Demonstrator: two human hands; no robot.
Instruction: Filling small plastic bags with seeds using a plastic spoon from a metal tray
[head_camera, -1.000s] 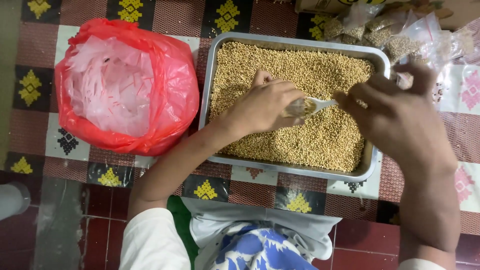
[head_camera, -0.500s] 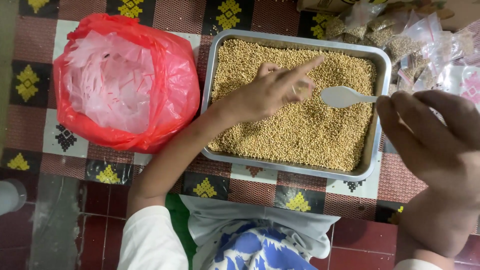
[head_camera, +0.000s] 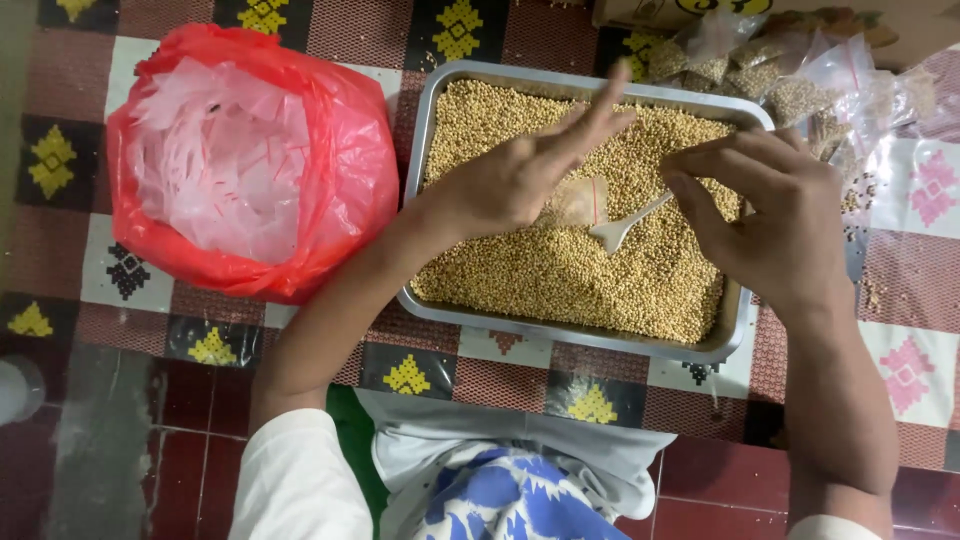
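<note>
A metal tray full of small tan seeds lies on a patterned mat. My left hand hovers over the seeds, pinching a small clear plastic pouch between thumb and fingers, the other fingers spread. My right hand holds the handle of a white plastic spoon, whose bowl rests on the seeds just below the pouch.
A red plastic bag holding many empty clear pouches sits left of the tray. Several filled seed pouches are piled at the upper right by a cardboard box. Red floor tiles run along the bottom.
My right hand has brought the spoon down from above the tray's right side into the seeds. My left hand has lifted the pouch and spread its fingers.
</note>
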